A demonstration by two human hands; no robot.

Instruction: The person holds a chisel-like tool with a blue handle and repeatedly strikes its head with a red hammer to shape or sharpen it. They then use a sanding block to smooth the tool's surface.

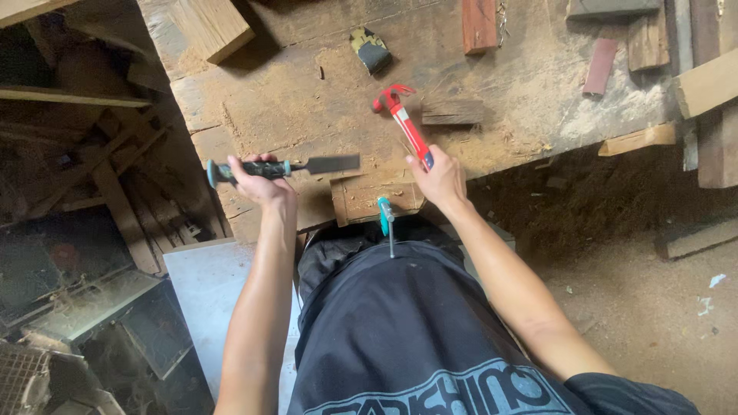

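My left hand (260, 178) grips a chisel (284, 167) by its dark handle with teal ends; the flat steel blade points right, held level over the front edge of the workbench (307, 100). My right hand (440, 178) holds the end of a red claw hammer (401, 119), whose head lies on the bench top, pointing away from me. Between my hands sits a small wooden block (361, 196) at the bench edge, with a teal-handled clamp (386, 219) hanging just below it.
Offcuts of wood lie on the dusty bench: a pale block (211, 27), a reddish piece (480, 24), a dark scrap (452, 111). A small black and yellow object (371, 51) rests farther back. Planks stand at right, stacked timber at left, sawdust-covered floor below.
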